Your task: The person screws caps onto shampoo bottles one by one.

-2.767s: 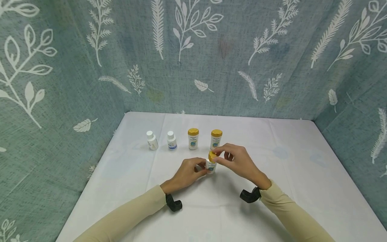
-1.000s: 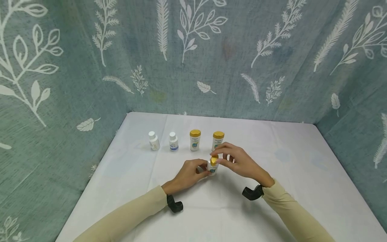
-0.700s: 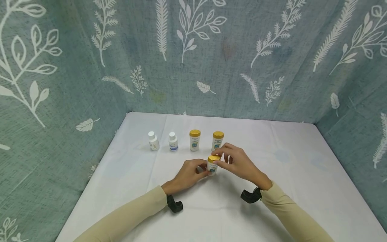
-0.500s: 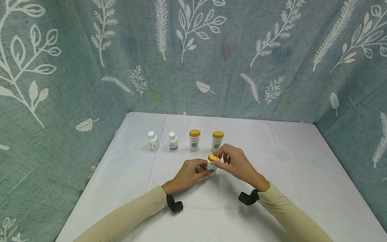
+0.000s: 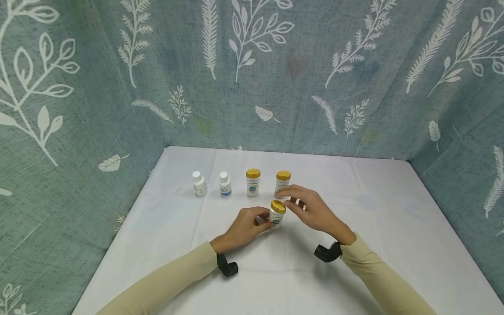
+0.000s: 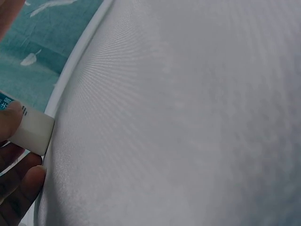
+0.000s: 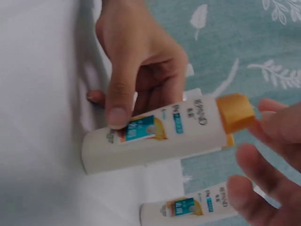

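Note:
A white bottle with a yellow cap [image 5: 277, 216] stands on the table in front of me, its blue-and-yellow label clear in the right wrist view. My left hand [image 5: 244, 225] grips its lower body, thumb pressed across the label. In the left wrist view only the bottle's white base [image 6: 35, 132] and some fingers show at the left edge. My right hand [image 5: 311, 208] hovers beside the yellow cap [image 7: 235, 113], fingers spread apart and loosely bent, one fingertip right at the cap's corner.
Behind, two similar yellow-capped bottles stand upright, one left [image 5: 253, 186] and one right [image 5: 281, 181], partly hidden by my right hand. Further left are two small white-capped bottles [image 5: 199, 186], [image 5: 225, 186]. Patterned green cloth [image 5: 275, 109] surrounds the white table [image 5: 354, 262].
The cap has turned from narrow side to broad side facing forward under my right fingers. Those fingers have now loosened and spread off it. My left hand keeps its grip in place.

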`<state>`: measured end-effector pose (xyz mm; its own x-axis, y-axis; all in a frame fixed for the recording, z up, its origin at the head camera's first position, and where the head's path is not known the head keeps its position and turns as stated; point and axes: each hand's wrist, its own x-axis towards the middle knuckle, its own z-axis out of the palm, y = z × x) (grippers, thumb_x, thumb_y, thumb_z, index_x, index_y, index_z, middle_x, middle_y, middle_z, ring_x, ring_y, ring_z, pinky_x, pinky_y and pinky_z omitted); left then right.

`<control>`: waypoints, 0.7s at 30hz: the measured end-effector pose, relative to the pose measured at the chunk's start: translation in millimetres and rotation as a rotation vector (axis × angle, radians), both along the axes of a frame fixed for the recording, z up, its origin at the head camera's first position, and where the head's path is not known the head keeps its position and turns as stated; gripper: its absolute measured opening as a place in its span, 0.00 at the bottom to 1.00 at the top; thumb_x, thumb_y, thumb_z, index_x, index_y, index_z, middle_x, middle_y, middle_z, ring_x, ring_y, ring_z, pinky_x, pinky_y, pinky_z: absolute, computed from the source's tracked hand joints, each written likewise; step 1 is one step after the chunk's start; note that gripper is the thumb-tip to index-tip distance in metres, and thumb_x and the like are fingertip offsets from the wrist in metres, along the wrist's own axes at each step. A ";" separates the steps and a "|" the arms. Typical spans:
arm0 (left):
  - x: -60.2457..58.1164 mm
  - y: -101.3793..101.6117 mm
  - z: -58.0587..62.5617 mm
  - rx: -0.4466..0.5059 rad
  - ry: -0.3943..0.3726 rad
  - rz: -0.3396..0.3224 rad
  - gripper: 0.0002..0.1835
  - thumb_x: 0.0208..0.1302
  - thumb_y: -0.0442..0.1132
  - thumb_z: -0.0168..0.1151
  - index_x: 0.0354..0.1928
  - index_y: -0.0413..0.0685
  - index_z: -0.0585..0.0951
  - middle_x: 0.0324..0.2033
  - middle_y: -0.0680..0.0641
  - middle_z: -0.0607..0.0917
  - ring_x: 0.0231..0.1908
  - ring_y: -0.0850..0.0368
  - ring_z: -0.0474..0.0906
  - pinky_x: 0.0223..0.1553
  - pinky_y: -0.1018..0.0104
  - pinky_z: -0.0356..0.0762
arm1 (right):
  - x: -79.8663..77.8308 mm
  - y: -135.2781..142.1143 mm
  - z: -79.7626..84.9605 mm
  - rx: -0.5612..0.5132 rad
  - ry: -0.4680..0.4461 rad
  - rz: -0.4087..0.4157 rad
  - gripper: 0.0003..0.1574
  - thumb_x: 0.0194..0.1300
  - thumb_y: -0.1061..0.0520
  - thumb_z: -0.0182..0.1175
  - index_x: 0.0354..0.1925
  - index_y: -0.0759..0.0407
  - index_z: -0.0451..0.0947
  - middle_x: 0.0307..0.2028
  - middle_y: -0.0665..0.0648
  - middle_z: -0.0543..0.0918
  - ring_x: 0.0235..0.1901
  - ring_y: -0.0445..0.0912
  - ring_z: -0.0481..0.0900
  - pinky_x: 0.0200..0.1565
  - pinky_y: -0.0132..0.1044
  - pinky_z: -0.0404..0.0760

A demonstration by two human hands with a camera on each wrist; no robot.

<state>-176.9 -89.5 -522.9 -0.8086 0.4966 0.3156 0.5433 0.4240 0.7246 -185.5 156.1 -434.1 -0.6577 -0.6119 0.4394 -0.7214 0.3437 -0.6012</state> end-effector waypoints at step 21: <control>0.4 0.5 0.7 -0.005 -0.005 0.005 0.13 0.65 0.40 0.74 0.51 0.48 0.86 0.44 0.54 0.89 0.42 0.64 0.84 0.36 0.70 0.83 | 4.4 -6.2 -5.2 -0.005 0.040 -0.080 0.16 0.67 0.55 0.72 0.53 0.47 0.86 0.39 0.45 0.80 0.28 0.37 0.73 0.25 0.32 0.76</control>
